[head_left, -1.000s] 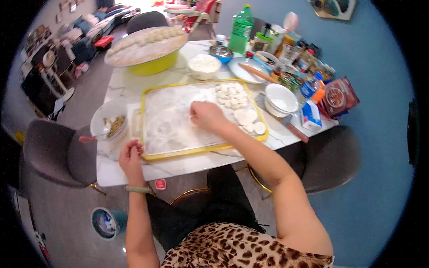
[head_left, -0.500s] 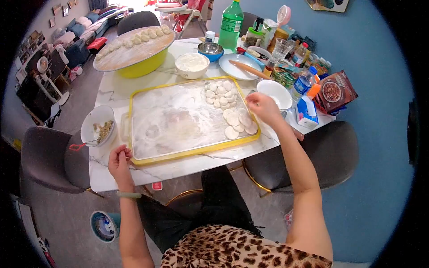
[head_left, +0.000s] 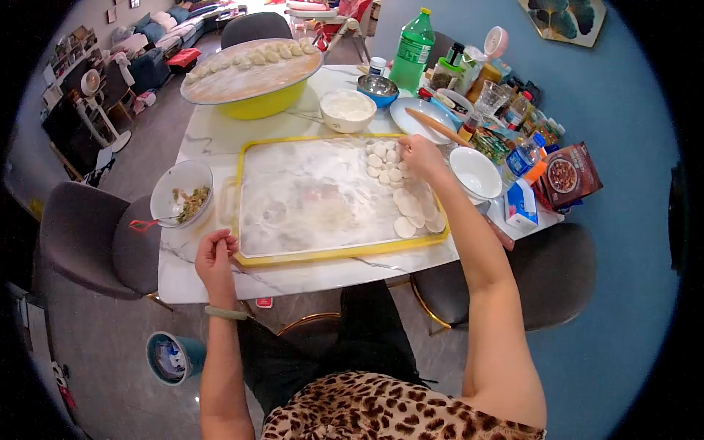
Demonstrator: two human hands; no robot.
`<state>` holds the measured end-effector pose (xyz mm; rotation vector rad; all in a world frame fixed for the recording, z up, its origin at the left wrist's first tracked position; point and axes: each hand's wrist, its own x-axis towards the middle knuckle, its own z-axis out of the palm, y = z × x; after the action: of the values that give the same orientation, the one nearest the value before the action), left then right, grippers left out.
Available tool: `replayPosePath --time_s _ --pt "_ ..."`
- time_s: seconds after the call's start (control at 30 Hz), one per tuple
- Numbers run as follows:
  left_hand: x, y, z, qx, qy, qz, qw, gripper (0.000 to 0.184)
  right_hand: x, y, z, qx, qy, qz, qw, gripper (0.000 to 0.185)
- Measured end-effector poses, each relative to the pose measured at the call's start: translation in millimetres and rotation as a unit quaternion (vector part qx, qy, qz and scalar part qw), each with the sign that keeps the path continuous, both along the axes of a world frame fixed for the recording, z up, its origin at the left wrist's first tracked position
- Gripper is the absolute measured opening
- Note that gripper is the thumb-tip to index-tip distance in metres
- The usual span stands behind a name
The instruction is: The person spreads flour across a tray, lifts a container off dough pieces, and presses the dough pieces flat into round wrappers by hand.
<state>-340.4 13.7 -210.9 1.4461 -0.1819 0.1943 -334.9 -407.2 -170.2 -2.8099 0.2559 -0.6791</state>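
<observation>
From where I'm standing, the right hand (head_left: 420, 156) is reaching over small dough pieces (head_left: 383, 164) at the far right of the floured board (head_left: 301, 176). The left hand (head_left: 216, 253) is curling beside the near left corner; I can't tell whether either is gripping anything. Dough rounds (head_left: 408, 213) are lying nearer, along the board's right side.

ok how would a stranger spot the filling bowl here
On the marble-patterned table, find the yellow-rimmed board. Just left of it sits a white bowl; unlike the bowl of white powder, it holds chopped greenish-brown filling and a red-handled utensil.
</observation>
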Motion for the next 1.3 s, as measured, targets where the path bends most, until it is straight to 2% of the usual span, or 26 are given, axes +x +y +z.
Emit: replayPosePath --time_s 0.03,0.07,0.13,0.27,0.33,0.37,0.43,0.47,0.53,0.67,0.7,0.77,0.8,0.87,0.9,0.97,1.0,1.03,1.1,1.3 --pt "-1 0 1 0.0 0.014 0.002 1.0 0.014 2 1 2 0.013 0.054 -0.024 0.998 0.021" --pt "-1 0 -1 -0.002 0.017 0.008 1.0 0.014 2 3 3 0.011 0.057 -0.018 0.998 0.021" --pt "3 1 -5 -0.005 0.004 0.0 1.0 0.014 -3 5 3 0.027 0.015 -0.023 0.999 0.02" --pt "6 1 -11 -0.018 -0.009 -0.012 1.0 0.015 2 8 7 0.02 0.02 -0.021 0.999 0.023" --pt "3 0 -7 -0.02 0.003 -0.001 1.0 0.015 -3 24 13 0.124 0.0 0.054 0.991 0.022" --pt "2 -2 -5 -0.021 0.012 0.005 1.0 0.016 -6 40 17 0.122 0.003 0.055 0.991 0.022" --pt "4 -1 -8 -0.019 0.008 0.001 1.0 0.016 -9 78 19 0.241 0.038 0.18 0.953 0.022" --pt "6 0 -12 -0.019 -0.004 -0.005 1.0 0.016 -10 89 18 0.241 0.038 0.18 0.953 0.022" --pt "6 2 -14 -0.019 -0.014 -0.012 1.0 0.016 -13 105 16 0.213 0.086 0.168 0.959 0.016" --pt "4 1 -12 -0.011 -0.01 -0.007 1.0 0.016 -18 101 2 0.208 0.178 0.116 0.955 0.018" --pt "5 1 -12 -0.013 -0.01 -0.009 1.0 0.016 -21 101 3 0.208 0.18 0.116 0.954 0.018" --pt "5 1 -11 -0.011 -0.009 -0.008 1.0 0.015 -27 103 9 0.097 0.147 0.082 0.981 0.02" --pt "5 0 -10 -0.009 -0.013 -0.008 1.0 0.015 -26 102 8 0.097 0.148 0.08 0.981 0.02" --pt "4 -2 -7 -0.007 -0.006 -0.002 1.0 0.015 -22 101 5 0.036 0.024 0.153 0.987 0.032" --pt "3 -2 -6 -0.005 -0.001 0.005 1.0 0.015 -21 104 -1 0.037 0.025 0.151 0.988 0.032" --pt "1 -2 -4 -0.004 -0.003 0.0 1.0 0.015 -17 118 -13 -0.087 0.003 0.235 0.968 0.048" --pt "1 -1 -4 -0.003 -0.005 -0.001 1.0 0.015 -17 122 -14 -0.08 0.109 0.222 0.966 0.058" --pt "0 -1 -3 -0.002 -0.002 -0.001 1.0 0.015 -16 123 -19 -0.077 0.112 0.222 0.966 0.058" --pt "0 -1 -4 -0.002 -0.01 0.001 1.0 0.015 -13 124 -30 -0.147 0.107 0.212 0.96 0.061" --pt "4 0 -10 -0.027 -0.013 -0.013 0.999 0.015 -16 131 -24 -0.132 0.161 0.2 0.957 0.062"
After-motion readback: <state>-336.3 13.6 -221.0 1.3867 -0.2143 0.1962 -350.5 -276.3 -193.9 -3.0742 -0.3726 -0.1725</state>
